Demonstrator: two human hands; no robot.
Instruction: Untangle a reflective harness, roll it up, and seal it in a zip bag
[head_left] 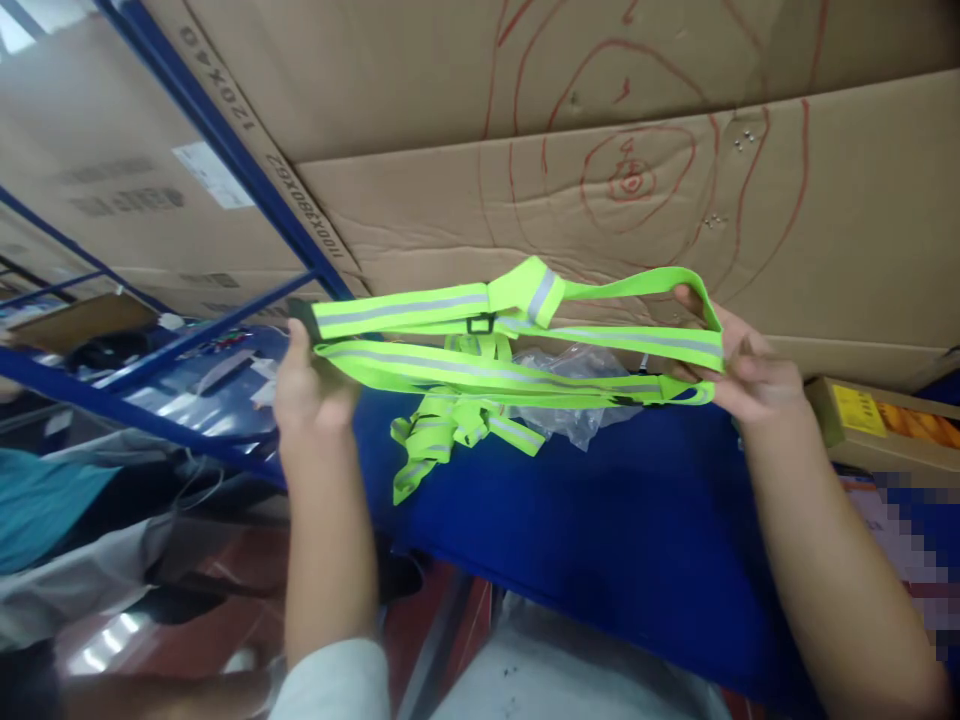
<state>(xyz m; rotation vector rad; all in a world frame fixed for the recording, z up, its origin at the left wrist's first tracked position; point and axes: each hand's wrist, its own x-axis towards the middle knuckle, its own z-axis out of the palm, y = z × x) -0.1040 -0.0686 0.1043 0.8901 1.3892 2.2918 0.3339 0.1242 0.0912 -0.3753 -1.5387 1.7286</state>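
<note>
2 bare hands stretch a neon yellow-green strap (465,370) with a silver-grey stripe across the centre of the view, above a blue tabletop (600,510). The left hand (315,395), at 9 o'clock, pinches the strap's end beside a black end piece (303,316), thumb upright; its other fingers are mostly hidden. The right hand (757,375), at 3 o'clock, pinches the looped far end between thumb and fingers. The strap runs in several roughly level lengths between them, with a small black buckle (480,325) near the middle.

Just below centre, towards 6 o'clock, is a loose tangle of matching strap (435,425); whether it joins the held lengths, I cannot tell. Crumpled clear plastic (581,420) lies at 4 o'clock from centre, partly behind the strap. At 1 o'clock stands a cardboard panel (870,220) with hand-drawn red rings (632,182). A blue metal post (232,150) slants at 10 o'clock.
</note>
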